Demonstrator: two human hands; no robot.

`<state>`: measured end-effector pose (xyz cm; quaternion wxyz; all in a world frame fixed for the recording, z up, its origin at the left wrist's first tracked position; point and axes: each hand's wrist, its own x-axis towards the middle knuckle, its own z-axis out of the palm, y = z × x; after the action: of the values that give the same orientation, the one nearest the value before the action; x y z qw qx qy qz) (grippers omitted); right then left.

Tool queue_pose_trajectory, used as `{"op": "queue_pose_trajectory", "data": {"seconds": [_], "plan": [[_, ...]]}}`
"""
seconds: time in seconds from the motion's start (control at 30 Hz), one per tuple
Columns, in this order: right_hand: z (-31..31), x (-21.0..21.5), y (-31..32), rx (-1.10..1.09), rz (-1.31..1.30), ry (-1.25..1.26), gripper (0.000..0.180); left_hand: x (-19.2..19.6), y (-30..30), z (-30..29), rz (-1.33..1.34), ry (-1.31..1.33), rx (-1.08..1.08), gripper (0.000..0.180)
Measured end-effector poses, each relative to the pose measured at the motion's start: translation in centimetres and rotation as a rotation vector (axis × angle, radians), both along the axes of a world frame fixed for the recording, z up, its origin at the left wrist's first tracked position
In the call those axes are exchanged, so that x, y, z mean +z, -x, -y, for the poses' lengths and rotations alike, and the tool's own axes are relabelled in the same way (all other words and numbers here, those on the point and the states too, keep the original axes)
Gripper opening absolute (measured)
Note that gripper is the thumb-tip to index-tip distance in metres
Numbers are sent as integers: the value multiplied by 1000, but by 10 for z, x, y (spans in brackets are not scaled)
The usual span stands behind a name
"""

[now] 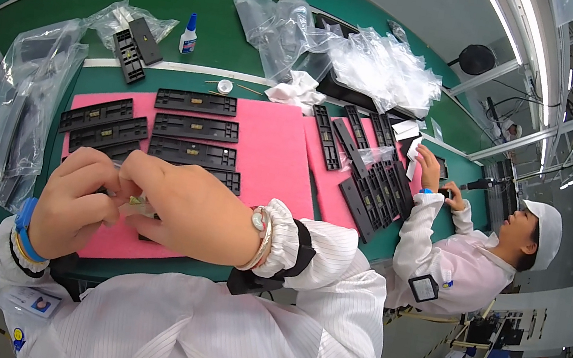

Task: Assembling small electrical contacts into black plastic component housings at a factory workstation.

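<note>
My left hand (pixel 77 202) and my right hand (pixel 182 208) meet over the near left part of a pink foam mat (pixel 268 153). Both have their fingers bent and pinched together. A small, clear and yellowish-green piece (pixel 135 201) shows between them, too covered to name. Just beyond my hands lie long black plastic housings: a column of several, with one housing (pixel 196 127) in its middle, and an overlapping pile with a housing (pixel 97 114) on top. Small yellowish parts sit in the middle of several. My right hand partly hides the nearest ones.
A blue-capped glue bottle (pixel 189 35) stands at the back, near a small white dish (pixel 224 87) and thin sticks. Plastic bags (pixel 26 110) lie left; more film (pixel 387 66) heaps over a black tray. At right a co-worker (pixel 468 257) handles parts beside more black housings (pixel 357 207).
</note>
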<state>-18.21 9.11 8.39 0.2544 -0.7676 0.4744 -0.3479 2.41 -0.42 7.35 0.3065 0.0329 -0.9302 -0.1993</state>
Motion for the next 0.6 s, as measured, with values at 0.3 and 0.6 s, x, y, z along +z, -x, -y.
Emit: {"op": "queue_pose_trajectory", "data": {"seconds": [0.3, 0.6], "plan": [[18, 1, 11, 106, -187, -106, 25, 0, 0, 5, -42, 105, 13, 21], [33, -2, 20, -110, -210, 48, 17, -19, 15, 16, -273, -135, 197, 73]]}}
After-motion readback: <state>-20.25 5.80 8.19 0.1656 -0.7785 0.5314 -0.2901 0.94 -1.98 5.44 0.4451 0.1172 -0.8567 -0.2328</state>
